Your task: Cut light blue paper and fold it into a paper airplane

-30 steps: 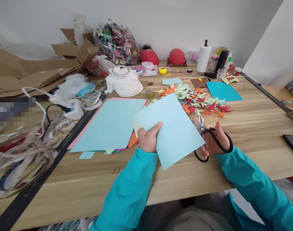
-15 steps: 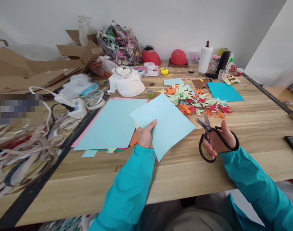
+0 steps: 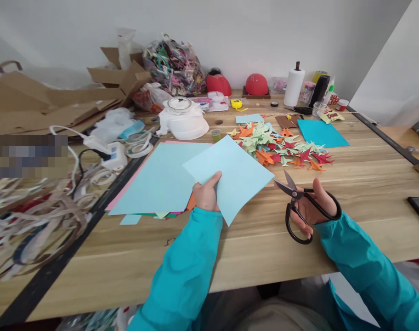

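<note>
A light blue square sheet of paper is pinched by my left hand near its left corner, thumb on top. The sheet is held above the table, one corner turned toward the scissors. My right hand has its fingers through the black handles of the scissors; their blades are apart and lie just right of the paper, not touching it. Under and left of my left hand lies a stack of coloured paper with a light blue sheet on top. Behind the held sheet is a pile of folded paper cranes.
A teal paper stack lies behind the cranes at right. Farther back stand a white roll, a white cap and a yellow tape measure. Tangled ribbons, a power strip and cardboard boxes crowd the left.
The scissor blades have spread wider and the scissors have moved slightly down. The held paper has shifted a little; my left hand keeps the same grip.
</note>
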